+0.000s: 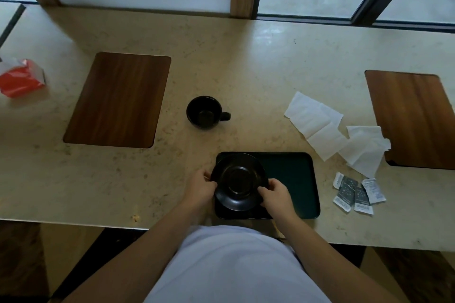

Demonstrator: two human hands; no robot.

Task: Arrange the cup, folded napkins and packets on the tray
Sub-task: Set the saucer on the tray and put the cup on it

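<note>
Head view: both hands hold a black saucer (238, 182) over the left end of the dark tray (295, 179). The left hand (201, 186) grips the saucer's left rim, and the right hand (274, 193) grips its right rim, fingers curled around the edge. I cannot tell if the saucer sits on the tray or is just above it.

The tray lies at the near edge of the table (246, 56), right in front of the person. Its right end has nothing on it.

The black cup (204, 112) stands on the table behind the tray, apart from it, with its handle to the right. The white napkins (327, 128) lie loose and open on the table, to the right of the tray and behind it. The little packets (357, 192) lie in a bunch just right of the tray.

So the job looks barely begun. Only the saucer is at the tray. The cup, napkins and packets are not on it yet, and the napkins seem to need folding.
</note>
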